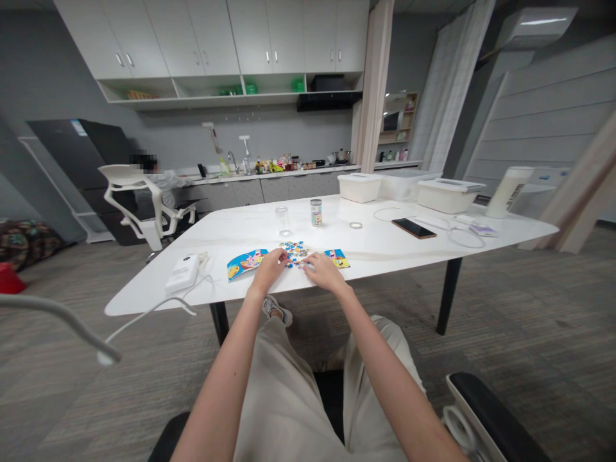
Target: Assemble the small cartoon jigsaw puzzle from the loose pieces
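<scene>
A small pile of colourful puzzle pieces (pixel 294 250) lies at the near edge of the white table (pixel 385 250), on top of a blue and yellow cartoon sheet (pixel 244 263). My left hand (pixel 270 264) rests at the left side of the pile with its fingers curled on the pieces. My right hand (pixel 323 268) lies at the right side, fingers bent down onto the pieces. What either hand pinches is too small to make out.
Behind the pile stand a clear cup (pixel 282 220) and a printed can (pixel 316 212). A phone (pixel 413 228), white bins (pixel 359 187), a white box with a cable (pixel 182 273) also sit on the table. A person sits at the far left by a white chair (pixel 137 202).
</scene>
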Motion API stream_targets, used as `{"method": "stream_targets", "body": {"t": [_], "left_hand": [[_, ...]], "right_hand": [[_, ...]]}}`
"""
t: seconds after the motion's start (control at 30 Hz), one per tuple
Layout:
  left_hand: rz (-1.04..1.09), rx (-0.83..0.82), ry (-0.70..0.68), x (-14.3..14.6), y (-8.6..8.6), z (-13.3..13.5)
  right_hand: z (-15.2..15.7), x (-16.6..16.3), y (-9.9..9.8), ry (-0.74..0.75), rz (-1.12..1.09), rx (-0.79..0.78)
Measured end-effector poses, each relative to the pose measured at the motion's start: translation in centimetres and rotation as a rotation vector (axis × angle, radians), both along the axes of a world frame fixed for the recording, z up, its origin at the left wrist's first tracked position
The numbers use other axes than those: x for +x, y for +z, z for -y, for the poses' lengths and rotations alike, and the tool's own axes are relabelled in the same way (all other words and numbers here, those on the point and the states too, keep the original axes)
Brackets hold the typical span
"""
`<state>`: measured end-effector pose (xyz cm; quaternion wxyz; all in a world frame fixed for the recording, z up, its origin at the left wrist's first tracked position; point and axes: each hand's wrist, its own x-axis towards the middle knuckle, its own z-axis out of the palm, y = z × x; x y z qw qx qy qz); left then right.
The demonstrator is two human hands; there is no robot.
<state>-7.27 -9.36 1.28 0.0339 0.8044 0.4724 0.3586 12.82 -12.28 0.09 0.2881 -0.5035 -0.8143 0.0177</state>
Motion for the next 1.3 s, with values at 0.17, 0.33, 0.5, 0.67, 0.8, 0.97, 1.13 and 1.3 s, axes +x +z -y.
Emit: {"method": "stream_targets", "body": {"t": [0.17, 0.33, 0.5, 0.67, 0.8, 0.97, 1.13, 1.3], "left_hand": [[-0.003, 0.003, 0.002, 0.20, 0.29, 0.47], [-0.002, 0.000, 0.023, 0.22, 0.22, 0.48], [0.000, -0.009, 0.007, 0.18, 0.15, 0.23], [-0.003, -0.007, 0.022, 0.13, 0.02, -0.07], [0.015, -0.006, 0.012, 0.11, -0.01, -0.03], [0.038, -0.004, 0.007, 0.22, 0.10, 0.21], [0.041, 0.005, 0.010, 0.35, 0.23, 0.48], [0.033, 0.001, 0.016, 0.33, 0.21, 0.42]], "right_hand": [[0.07, -0.03, 0.10, -0.015, -0.017, -0.007], [-0.08, 0.00, -0.01, -0.010, -0.012, -0.012], [-0.15, 0.04, -0.11, -0.002, -0.022, -0.003], [-0.46, -0.04, -0.35, 0.001, -0.016, -0.029], [-0.43, -0.05, -0.28, 0.001, -0.002, -0.035], [-0.09, -0.03, 0.04, 0.002, -0.003, -0.018], [-0.03, -0.03, 0.16, 0.007, -0.029, -0.026], [-0.26, -0.03, -0.04, 0.039, -0.026, -0.006]]}}
